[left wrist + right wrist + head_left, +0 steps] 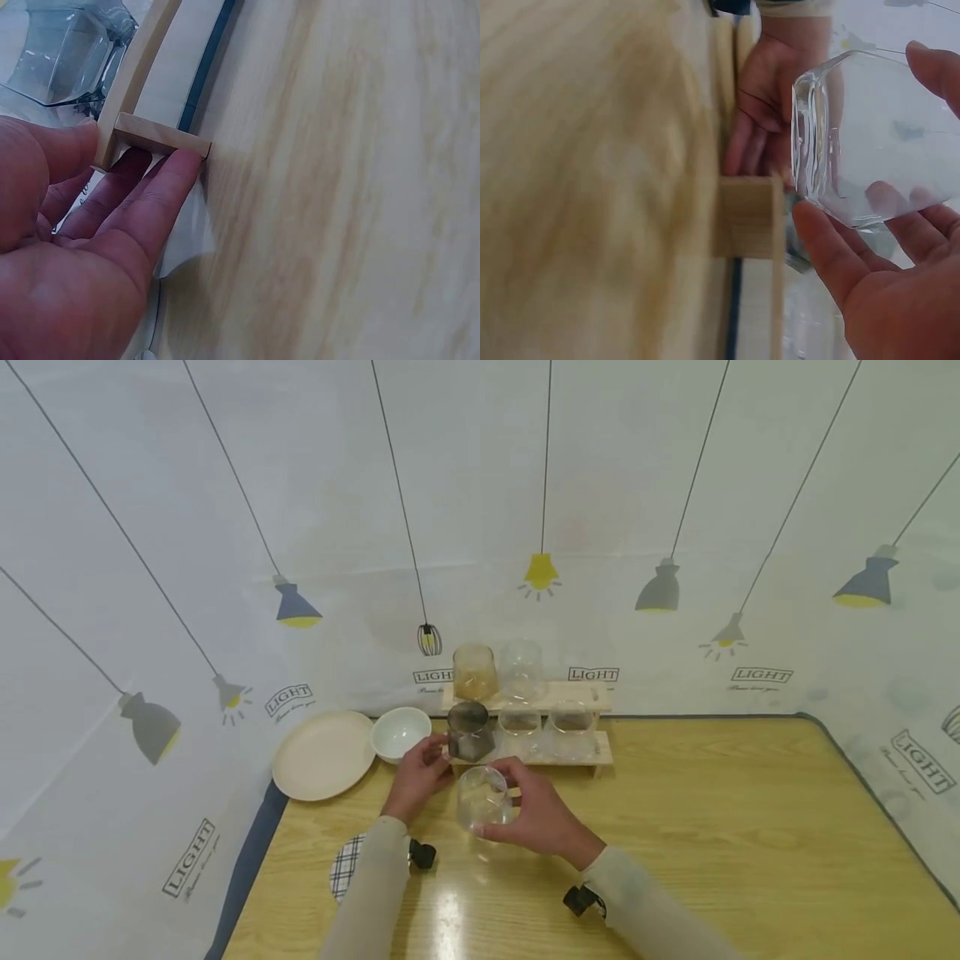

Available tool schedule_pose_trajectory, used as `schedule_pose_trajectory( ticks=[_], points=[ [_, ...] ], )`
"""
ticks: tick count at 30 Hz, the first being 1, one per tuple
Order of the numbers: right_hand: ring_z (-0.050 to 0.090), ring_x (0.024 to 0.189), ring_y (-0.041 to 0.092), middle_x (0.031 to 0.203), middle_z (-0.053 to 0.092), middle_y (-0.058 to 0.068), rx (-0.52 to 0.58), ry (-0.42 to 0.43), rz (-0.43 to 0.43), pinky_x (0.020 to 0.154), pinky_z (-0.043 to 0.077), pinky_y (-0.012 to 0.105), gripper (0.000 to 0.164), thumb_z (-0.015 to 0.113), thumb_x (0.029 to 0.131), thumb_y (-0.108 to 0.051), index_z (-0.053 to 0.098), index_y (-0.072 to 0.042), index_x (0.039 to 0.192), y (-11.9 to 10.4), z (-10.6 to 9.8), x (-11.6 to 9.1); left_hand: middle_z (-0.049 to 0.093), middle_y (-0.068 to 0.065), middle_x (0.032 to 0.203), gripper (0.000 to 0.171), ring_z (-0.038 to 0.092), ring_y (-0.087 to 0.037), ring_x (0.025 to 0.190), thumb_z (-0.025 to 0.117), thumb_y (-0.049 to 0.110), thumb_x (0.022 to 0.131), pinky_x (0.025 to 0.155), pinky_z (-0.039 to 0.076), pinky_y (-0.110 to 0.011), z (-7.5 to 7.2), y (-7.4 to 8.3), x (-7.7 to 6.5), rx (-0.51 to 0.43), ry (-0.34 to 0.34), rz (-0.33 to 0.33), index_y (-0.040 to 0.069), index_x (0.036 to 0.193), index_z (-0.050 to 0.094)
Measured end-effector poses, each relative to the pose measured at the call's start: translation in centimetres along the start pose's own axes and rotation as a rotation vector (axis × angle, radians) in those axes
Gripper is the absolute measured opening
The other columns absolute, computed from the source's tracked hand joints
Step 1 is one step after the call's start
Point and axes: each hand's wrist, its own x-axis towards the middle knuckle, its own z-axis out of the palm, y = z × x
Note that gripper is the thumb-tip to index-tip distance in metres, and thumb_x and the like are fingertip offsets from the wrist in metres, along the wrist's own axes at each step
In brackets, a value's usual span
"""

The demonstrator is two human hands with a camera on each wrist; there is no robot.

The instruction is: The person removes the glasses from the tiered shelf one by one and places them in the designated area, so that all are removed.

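My right hand [542, 814] holds a clear drinking glass [482, 802] by its sides, in front of a two-tier wooden rack [603, 748]. In the right wrist view, the thumb and fingers spread around this faceted, see-through glass [877, 142]. My left hand [416, 778] grips the left end of the rack's lower shelf. The left wrist view shows the thumb on the shelf's edge and fingertips against the short wooden leg [161, 135]. On that shelf stand a smoky dark glass [470, 732], close to my left fingers, and two clear glasses [519, 732].
An amber glass [474, 675] and another clear glass [522, 670] stand on the upper shelf. Left of the rack are a white bowl [401, 734] and a beige plate [322, 756]. A checked round cloth or coaster [346, 867] lies partly under the left sleeve. Behind rises a printed wall covering.
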Motion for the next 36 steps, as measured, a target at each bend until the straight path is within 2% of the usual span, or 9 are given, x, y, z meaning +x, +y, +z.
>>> schedule_pose_trajectory(
  ticks=[3, 7, 11, 20, 26, 30, 36],
  points=[
    [0.066, 0.116, 0.023, 0.133, 0.064, 0.001, 0.027, -0.027, 0.036, 0.087, 0.064, 0.033, 0.081, 0.097, 0.076, -0.037, 0.053, -0.023, 0.143, 0.8, 1.0, -0.2, 0.067, -0.024, 0.130, 0.036, 0.071, -0.032, 0.111, 0.063, 0.007, 0.106, 0.096, 0.065, -0.046, 0.0, -0.1, 0.2, 0.006, -0.006, -0.001, 0.009, 0.142, 0.061],
    [0.066, 0.119, 0.026, 0.139, 0.065, 0.002, -0.034, -0.049, 0.029, 0.090, 0.062, 0.034, 0.089, 0.097, 0.076, -0.039, 0.053, -0.017, 0.150, 1.9, 2.1, -0.5, 0.066, -0.025, 0.132, 0.037, 0.070, -0.038, 0.117, 0.062, 0.008, 0.106, 0.097, 0.064, -0.047, 0.2, 0.1, 0.2, 0.011, -0.013, -0.007, 0.010, 0.143, 0.060],
    [0.067, 0.117, 0.022, 0.136, 0.068, 0.000, -0.113, -0.052, 0.007, 0.094, 0.059, 0.037, 0.087, 0.098, 0.075, -0.039, 0.056, -0.018, 0.148, 2.6, 2.8, -0.6, 0.065, -0.025, 0.132, 0.038, 0.069, -0.038, 0.118, 0.061, 0.007, 0.107, 0.097, 0.064, -0.047, 0.4, 0.4, 0.1, 0.004, -0.020, -0.011, 0.009, 0.144, 0.059],
    [0.065, 0.117, 0.019, 0.133, 0.067, 0.000, -0.133, -0.073, 0.039, 0.096, 0.058, 0.038, 0.084, 0.097, 0.074, -0.043, 0.054, -0.021, 0.142, 2.6, 3.5, -0.6, 0.062, -0.025, 0.139, 0.040, 0.068, -0.037, 0.120, 0.060, 0.007, 0.107, 0.097, 0.064, -0.046, 0.2, 0.5, 0.0, 0.021, 0.007, -0.033, 0.009, 0.147, 0.057],
    [0.063, 0.124, 0.019, 0.140, 0.064, 0.003, -0.168, -0.101, 0.044, 0.102, 0.058, 0.042, 0.089, 0.096, 0.075, -0.046, 0.051, -0.018, 0.146, 2.2, 3.2, -0.6, 0.061, -0.027, 0.137, 0.040, 0.066, -0.041, 0.123, 0.060, 0.007, 0.107, 0.101, 0.062, -0.052, 0.3, 0.3, -0.1, 0.019, 0.005, -0.027, 0.007, 0.148, 0.056],
    [0.060, 0.129, 0.021, 0.146, 0.060, 0.002, -0.178, -0.109, 0.040, 0.104, 0.059, 0.043, 0.094, 0.093, 0.076, -0.053, 0.050, -0.017, 0.151, 1.6, 2.6, -0.6, 0.062, -0.026, 0.134, 0.039, 0.067, -0.039, 0.120, 0.060, 0.006, 0.107, 0.100, 0.063, -0.051, 0.3, 0.4, -0.3, 0.007, 0.004, -0.022, 0.007, 0.146, 0.057],
    [0.057, 0.134, 0.029, 0.146, 0.060, 0.007, -0.133, -0.105, 0.017, 0.110, 0.056, 0.054, 0.082, 0.084, 0.087, -0.056, 0.052, -0.016, 0.151, 0.0, 1.1, -0.5, 0.063, -0.025, 0.133, 0.038, 0.066, -0.031, 0.118, 0.060, 0.003, 0.106, 0.097, 0.064, -0.047, 0.4, 0.4, -0.3, -0.005, 0.011, -0.013, 0.007, 0.144, 0.059]
  ],
)
